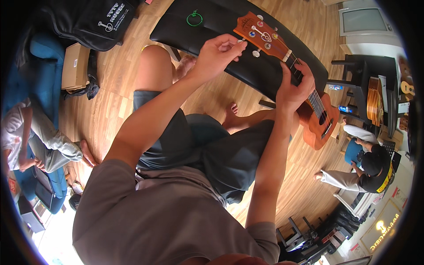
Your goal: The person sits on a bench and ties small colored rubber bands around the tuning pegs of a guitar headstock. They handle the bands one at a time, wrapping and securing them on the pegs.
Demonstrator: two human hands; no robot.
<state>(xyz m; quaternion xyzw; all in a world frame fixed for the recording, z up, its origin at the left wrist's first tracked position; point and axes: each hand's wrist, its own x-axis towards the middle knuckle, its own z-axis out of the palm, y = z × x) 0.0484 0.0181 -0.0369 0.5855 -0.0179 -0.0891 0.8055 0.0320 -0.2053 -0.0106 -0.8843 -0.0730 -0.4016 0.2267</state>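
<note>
Pale wood-plank floor (99, 117) under and around the grip. Just beyond it, one long black padded bench (221, 20). Well left of the grip, one person in a light top (15, 128); well right, one person in black (367, 182). One orange-brown wooden ukulele (311, 128) in the two-handed grip, headstock (260, 33) just beyond. Right bare hand (298, 86) wrapped around the neck (316, 104); left bare hand (218, 53) with thumb and fingertips together on one pale tuning peg (240, 41). Right of that pinch, four small round tuning posts (267, 46). Beyond and left, one thin bright-green ring (194, 25) on the bench.
</note>
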